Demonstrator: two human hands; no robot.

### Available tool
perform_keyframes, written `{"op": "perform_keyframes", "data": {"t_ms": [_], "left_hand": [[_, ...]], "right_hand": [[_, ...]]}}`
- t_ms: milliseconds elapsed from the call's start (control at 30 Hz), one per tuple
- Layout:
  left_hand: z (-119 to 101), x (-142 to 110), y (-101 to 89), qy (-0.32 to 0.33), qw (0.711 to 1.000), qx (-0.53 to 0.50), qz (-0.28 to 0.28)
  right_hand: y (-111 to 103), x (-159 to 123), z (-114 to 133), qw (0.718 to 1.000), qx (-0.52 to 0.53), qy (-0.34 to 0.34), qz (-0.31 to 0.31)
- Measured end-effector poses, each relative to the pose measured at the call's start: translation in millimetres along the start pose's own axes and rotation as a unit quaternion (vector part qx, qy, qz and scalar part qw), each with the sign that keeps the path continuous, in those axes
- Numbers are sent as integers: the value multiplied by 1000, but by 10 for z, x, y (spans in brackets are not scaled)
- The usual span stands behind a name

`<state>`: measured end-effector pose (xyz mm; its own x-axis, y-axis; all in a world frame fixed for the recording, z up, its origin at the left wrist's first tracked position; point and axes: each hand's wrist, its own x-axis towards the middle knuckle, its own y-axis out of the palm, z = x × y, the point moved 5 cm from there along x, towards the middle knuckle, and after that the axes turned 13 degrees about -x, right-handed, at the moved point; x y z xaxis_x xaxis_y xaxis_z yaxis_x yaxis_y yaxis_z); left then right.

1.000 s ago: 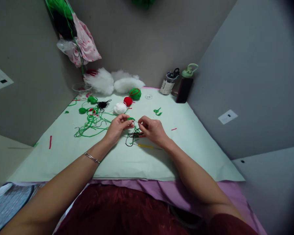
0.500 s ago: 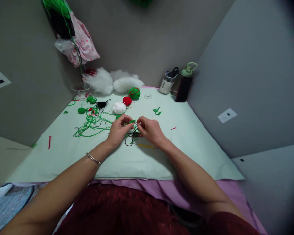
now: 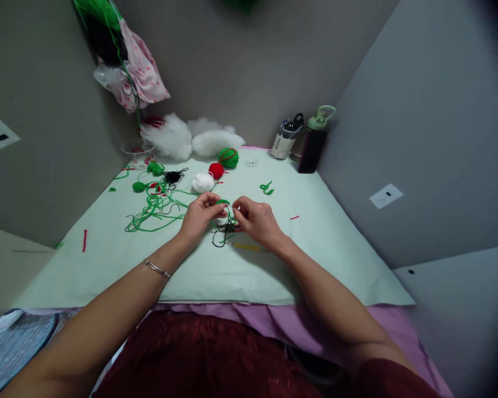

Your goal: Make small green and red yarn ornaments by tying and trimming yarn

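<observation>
My left hand (image 3: 200, 214) and my right hand (image 3: 255, 219) meet above the middle of the pale green sheet (image 3: 323, 243), both pinching a small green yarn piece (image 3: 223, 203) between the fingertips. Thin strands run between the two hands. Under them lies a tangle of black thread (image 3: 223, 235) and a yellow-handled crochet hook (image 3: 247, 247). A loose heap of green yarn (image 3: 153, 210) spreads out to the left of my left hand. A metal bangle sits on my left wrist.
Behind the hands lie a white yarn ball (image 3: 202, 182), a red ball (image 3: 216, 170) and a green ball (image 3: 228, 157). White stuffing (image 3: 191, 139) sits by the back wall. A cup of tools (image 3: 284, 142) and a dark bottle (image 3: 312, 147) stand back right.
My hands stayed close together over the sheet; the fingers shifted slightly around the green piece, dipping down and coming back up a little.
</observation>
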<state>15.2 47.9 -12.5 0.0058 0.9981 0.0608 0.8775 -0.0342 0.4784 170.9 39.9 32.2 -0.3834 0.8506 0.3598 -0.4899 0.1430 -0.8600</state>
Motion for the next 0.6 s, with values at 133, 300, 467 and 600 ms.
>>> {"op": "perform_keyframes", "data": {"t_ms": [133,300,467,600], "left_hand": [[-5,16,-32,7,1000,-7,-12],[-19,11,-31,3,1000,-2,-14],[-13,6,-23,2,1000,5,-10],[-28,0,-14,20,999,31,-2]], "right_hand": [[-12,-1,5,1000,2,1,-9],[-14,4,3,1000,-1,0,-8],[-12,4,-5,1000,-4,0,2],[-11,9,-9,1000,-8,9,11]]}}
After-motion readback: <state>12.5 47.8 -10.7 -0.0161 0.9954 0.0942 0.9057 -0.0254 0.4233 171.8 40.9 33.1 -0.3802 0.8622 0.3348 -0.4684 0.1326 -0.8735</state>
